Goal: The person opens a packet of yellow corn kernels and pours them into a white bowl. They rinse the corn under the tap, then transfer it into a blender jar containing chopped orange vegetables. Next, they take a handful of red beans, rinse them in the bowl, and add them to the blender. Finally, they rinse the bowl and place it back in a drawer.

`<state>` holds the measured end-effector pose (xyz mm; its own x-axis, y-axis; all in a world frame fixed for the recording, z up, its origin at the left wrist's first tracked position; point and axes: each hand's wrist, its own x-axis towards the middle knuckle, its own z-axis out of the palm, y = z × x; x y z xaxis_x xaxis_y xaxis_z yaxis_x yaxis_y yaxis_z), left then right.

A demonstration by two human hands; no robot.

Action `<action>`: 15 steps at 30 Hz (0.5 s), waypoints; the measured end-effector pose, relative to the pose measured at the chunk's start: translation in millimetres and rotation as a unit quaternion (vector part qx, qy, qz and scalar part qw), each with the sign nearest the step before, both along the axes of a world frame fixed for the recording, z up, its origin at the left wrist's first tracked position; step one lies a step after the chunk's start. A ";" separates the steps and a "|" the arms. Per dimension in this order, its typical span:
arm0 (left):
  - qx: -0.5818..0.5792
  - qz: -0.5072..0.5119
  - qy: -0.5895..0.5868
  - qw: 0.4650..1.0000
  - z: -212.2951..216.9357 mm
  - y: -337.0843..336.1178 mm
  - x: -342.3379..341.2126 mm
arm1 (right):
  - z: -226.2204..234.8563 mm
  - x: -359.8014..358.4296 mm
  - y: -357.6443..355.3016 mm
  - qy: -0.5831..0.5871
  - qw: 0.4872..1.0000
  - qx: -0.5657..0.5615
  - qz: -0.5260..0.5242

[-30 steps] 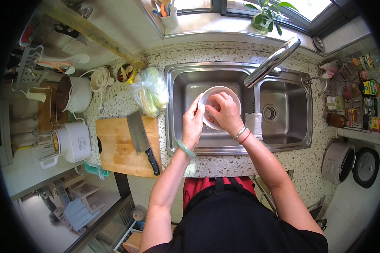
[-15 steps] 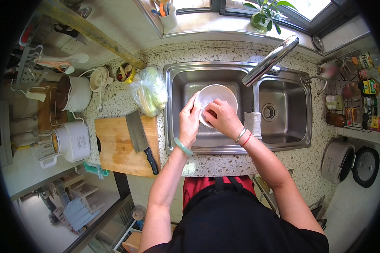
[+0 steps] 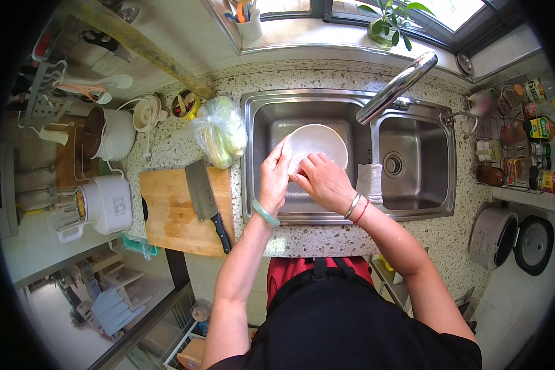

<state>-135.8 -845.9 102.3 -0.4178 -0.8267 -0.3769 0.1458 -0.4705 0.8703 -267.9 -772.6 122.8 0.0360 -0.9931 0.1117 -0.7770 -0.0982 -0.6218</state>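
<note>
A white bowl (image 3: 320, 140) is tilted over the left basin of the steel sink (image 3: 271, 123). My left hand (image 3: 274, 179), with a green bangle at its wrist, grips the bowl's left side. At the near rim, my right hand (image 3: 325, 185) is closed with the fingertips just over the edge and the thumb toward the left hand. What lies under its fingers is hidden. A pale folded cloth (image 3: 369, 182) hangs over the divider between the two basins, just right of my right hand.
The tap (image 3: 396, 88) arches over the divider. Left of the sink, a cleaver (image 3: 203, 196) lies on a wooden cutting board (image 3: 166, 216). A bag of green vegetables (image 3: 220, 132) sits behind it. A wire rack of jars (image 3: 518, 135) and a rice cooker (image 3: 494, 237) stand at right.
My right hand has drawn back from inside the bowl to its near rim. The bowl and my left hand have barely moved.
</note>
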 end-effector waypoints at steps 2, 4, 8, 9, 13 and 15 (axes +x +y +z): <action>0.009 0.001 0.000 1.000 0.3 0.6 1.0 | 1.3 1.9 0.8 0.030 1.000 -0.001 0.007; 0.017 0.001 -0.006 1.000 2.7 2.5 2.7 | 3.3 3.8 1.3 0.052 0.999 0.000 0.010; 0.043 -0.005 -0.013 0.999 10.1 6.3 6.2 | 10.9 6.5 2.4 0.015 0.999 0.027 -0.008; 0.045 -0.003 -0.012 0.999 10.9 7.7 7.2 | 16.4 6.0 1.8 0.007 0.999 0.046 -0.007; 0.053 -0.001 -0.019 0.998 15.9 11.2 7.6 | 15.0 3.9 -0.9 -0.018 0.997 0.075 -0.004; 0.047 0.002 -0.002 0.999 12.1 14.3 10.4 | 16.3 2.7 -4.3 -0.051 0.994 0.092 0.004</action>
<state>-125.4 -831.6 114.4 -0.4140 -0.7889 -0.4541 0.1448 -0.5496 0.8228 -265.2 -776.9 139.1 0.0410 -0.9968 -0.0691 -0.7086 0.0198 -0.7053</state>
